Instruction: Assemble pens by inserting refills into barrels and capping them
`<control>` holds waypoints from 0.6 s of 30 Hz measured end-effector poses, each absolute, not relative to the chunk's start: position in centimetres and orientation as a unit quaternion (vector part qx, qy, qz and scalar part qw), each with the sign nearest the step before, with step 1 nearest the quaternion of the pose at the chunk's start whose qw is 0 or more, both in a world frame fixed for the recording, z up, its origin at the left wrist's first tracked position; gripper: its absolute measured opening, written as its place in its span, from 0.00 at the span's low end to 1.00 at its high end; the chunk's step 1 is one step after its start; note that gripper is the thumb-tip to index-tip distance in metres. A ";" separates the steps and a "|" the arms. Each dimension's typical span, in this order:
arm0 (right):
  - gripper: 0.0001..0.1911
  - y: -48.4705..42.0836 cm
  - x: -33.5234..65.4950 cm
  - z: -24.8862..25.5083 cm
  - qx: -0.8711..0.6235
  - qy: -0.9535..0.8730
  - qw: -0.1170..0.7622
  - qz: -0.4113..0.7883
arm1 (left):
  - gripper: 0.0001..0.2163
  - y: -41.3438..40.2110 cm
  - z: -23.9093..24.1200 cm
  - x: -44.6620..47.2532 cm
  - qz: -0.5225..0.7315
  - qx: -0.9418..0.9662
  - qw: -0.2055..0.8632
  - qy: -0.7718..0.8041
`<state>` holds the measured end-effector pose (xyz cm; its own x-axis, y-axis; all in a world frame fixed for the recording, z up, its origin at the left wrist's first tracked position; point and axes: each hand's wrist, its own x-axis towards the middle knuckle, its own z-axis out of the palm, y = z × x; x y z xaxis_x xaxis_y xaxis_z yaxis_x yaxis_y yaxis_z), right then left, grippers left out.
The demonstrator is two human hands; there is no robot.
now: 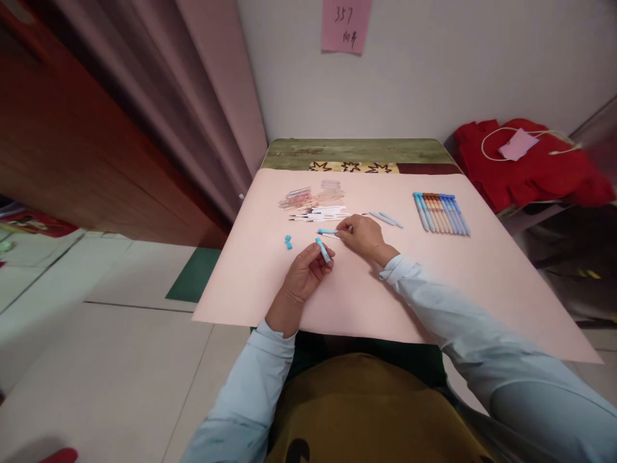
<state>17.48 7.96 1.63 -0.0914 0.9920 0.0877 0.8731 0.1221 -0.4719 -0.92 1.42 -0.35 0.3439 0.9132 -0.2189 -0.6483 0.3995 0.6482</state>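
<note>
My left hand is closed around a light blue pen barrel, held tilted above the pink sheet. My right hand rests on the sheet just beyond it, fingers pinched at a thin white refill beside another light blue pen part. A small blue cap piece lies to the left of my left hand. Behind my hands lies a heap of black-and-white refills and a pile of clear pinkish pen parts.
A neat row of several blue and orange pens lies at the right of the sheet, with two pale blue pens nearer my right hand. Red cloth is piled on a stand to the right. A curtain hangs at the left.
</note>
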 end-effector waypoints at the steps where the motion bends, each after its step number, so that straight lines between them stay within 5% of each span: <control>1: 0.10 8.1 17.7 1.7 -0.645 -0.720 0.201 0.157 | 0.09 1.5 -0.3 -0.9 0.498 0.226 0.787 0.285; 18: 0.12 12.1 12.4 3.1 -0.615 -0.769 0.133 0.110 | 0.10 1.6 -0.3 -0.9 0.490 0.207 0.799 0.281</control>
